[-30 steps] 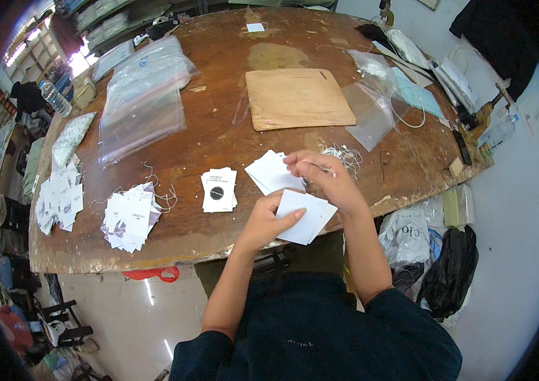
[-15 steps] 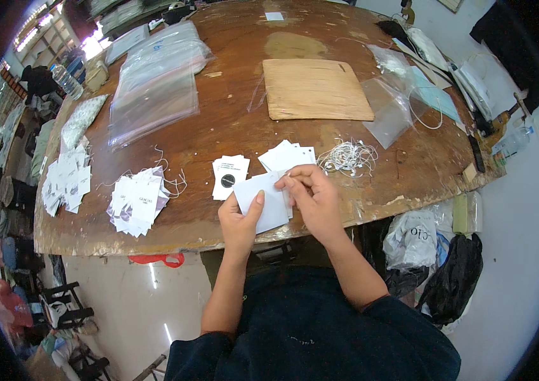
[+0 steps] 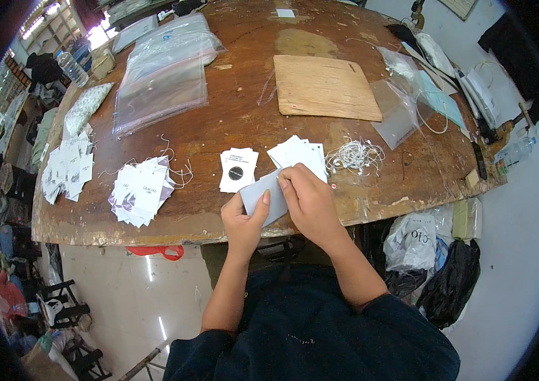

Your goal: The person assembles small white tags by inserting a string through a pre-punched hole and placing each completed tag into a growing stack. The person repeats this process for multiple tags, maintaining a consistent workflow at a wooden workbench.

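Observation:
Between my hands, above the table's front edge, is a plain white card [image 3: 269, 196], tilted; whether it is a single card or a small stack I cannot tell. My left hand [image 3: 246, 219] grips it from the lower left, thumb flat across its face. At its upper right edge my right hand [image 3: 306, 200] pinches, fingers curled; anything small in that pinch is hidden. Just beyond lie a pile of white cards [image 3: 298, 154] and a stack of cards with a black round mark [image 3: 238, 170]. A tangle of white tag strings [image 3: 354, 156] lies to the right.
Strung hang tags form a pile [image 3: 138, 192] and another pile [image 3: 69, 168] on the left. Behind them are a bag of small white pieces [image 3: 88, 105] and clear plastic bags [image 3: 161, 95]. A wooden board [image 3: 326, 87] lies farther back on the brown table [image 3: 238, 82].
My right hand has shifted left and closed in on the card, covering more of its right side. The card has turned to a steeper tilt. The whole view has shifted slightly.

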Action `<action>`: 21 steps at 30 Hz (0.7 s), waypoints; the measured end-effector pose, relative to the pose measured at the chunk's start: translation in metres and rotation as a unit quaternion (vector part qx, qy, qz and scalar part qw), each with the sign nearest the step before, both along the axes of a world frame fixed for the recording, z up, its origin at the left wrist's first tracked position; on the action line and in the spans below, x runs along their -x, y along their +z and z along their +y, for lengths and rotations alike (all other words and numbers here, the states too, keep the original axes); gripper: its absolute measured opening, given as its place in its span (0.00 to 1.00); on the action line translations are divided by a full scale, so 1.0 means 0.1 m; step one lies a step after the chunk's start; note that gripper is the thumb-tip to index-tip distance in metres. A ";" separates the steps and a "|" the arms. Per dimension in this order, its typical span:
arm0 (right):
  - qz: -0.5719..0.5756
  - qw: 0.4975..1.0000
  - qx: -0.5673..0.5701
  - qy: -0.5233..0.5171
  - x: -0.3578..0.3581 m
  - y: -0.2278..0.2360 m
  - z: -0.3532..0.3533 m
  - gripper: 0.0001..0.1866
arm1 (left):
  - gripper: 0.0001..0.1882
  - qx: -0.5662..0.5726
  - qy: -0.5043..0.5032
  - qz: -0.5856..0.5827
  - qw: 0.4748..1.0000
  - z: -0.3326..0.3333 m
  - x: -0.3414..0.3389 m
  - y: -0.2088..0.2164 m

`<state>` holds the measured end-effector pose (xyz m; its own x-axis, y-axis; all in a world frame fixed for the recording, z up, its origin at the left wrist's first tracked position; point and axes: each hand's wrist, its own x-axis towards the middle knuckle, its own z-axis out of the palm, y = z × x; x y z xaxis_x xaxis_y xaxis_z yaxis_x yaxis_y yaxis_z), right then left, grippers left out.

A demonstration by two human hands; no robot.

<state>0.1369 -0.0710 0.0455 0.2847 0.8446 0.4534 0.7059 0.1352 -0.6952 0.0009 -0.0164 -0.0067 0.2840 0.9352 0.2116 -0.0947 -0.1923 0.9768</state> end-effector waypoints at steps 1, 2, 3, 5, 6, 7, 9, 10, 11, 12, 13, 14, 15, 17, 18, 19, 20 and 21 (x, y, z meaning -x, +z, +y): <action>-0.004 1.000 0.005 0.003 -0.01 -0.01 0.00 0.05 | 0.10 -0.069 0.008 0.040 0.997 0.01 0.01 0.00; -0.009 1.000 0.010 0.005 -0.03 -0.02 0.01 0.05 | 0.10 -0.137 0.016 0.079 0.987 0.03 0.02 0.00; 0.002 1.000 0.005 0.008 -0.04 -0.03 0.02 0.05 | 0.12 -0.233 0.026 0.086 0.968 0.07 0.02 0.00; 0.019 1.000 -0.012 0.016 -0.06 -0.06 0.04 0.06 | 0.17 -0.412 0.044 0.103 0.904 0.15 0.02 0.00; 0.123 0.992 0.022 0.027 -0.07 -0.08 0.04 0.07 | 0.21 -0.458 0.053 0.125 0.878 0.19 0.04 0.00; 0.223 0.973 0.050 0.038 -0.06 -0.09 0.04 0.07 | 0.21 -0.485 0.064 0.165 0.857 0.19 0.07 0.01; 0.397 0.910 0.101 0.071 -0.05 -0.10 0.03 0.07 | 0.20 -0.529 0.086 0.246 0.807 0.19 0.13 0.02; 0.471 0.868 0.126 0.094 -0.02 -0.10 0.03 0.07 | 0.18 -0.529 0.104 0.262 0.801 0.17 0.15 0.02; 0.536 0.825 0.154 0.091 -0.02 -0.09 0.03 0.07 | 0.18 -0.548 0.112 0.262 0.786 0.16 0.18 0.02; 0.550 0.821 0.104 0.110 0.05 -0.11 0.06 0.07 | 0.17 -0.567 0.120 0.263 0.771 0.13 0.21 0.02; 0.450 0.884 0.107 0.068 0.05 -0.11 0.10 0.08 | 0.16 -0.586 0.126 0.266 0.755 0.11 0.25 0.01; 0.340 0.933 0.111 0.044 0.04 -0.12 0.17 0.09 | 0.16 -0.611 0.115 0.265 0.737 0.07 0.29 0.00; 0.226 0.963 0.149 0.005 0.01 -0.13 0.26 0.11 | 0.17 -0.602 0.107 0.266 0.745 0.07 0.34 -0.01; 0.265 0.957 0.004 -0.116 -0.09 -0.16 0.47 0.15 | 0.18 -0.582 0.094 0.274 0.760 0.11 0.47 -0.02; 0.319 0.941 -0.021 -0.115 -0.19 -0.16 0.49 0.11 | 0.19 -0.586 0.126 0.269 0.754 0.19 0.57 -0.02; 0.277 0.957 -0.014 -0.087 -0.24 -0.19 0.53 0.10 | 0.19 -0.566 0.151 0.304 0.752 0.27 0.71 0.00; 0.237 0.969 -0.019 -0.065 -0.27 -0.21 0.56 0.10 | 0.19 -0.553 0.194 0.328 0.741 0.37 0.83 0.01; 0.195 0.979 -0.023 -0.045 -0.27 -0.24 0.59 0.10 | 0.18 -0.517 0.223 0.372 0.738 0.49 0.98 0.04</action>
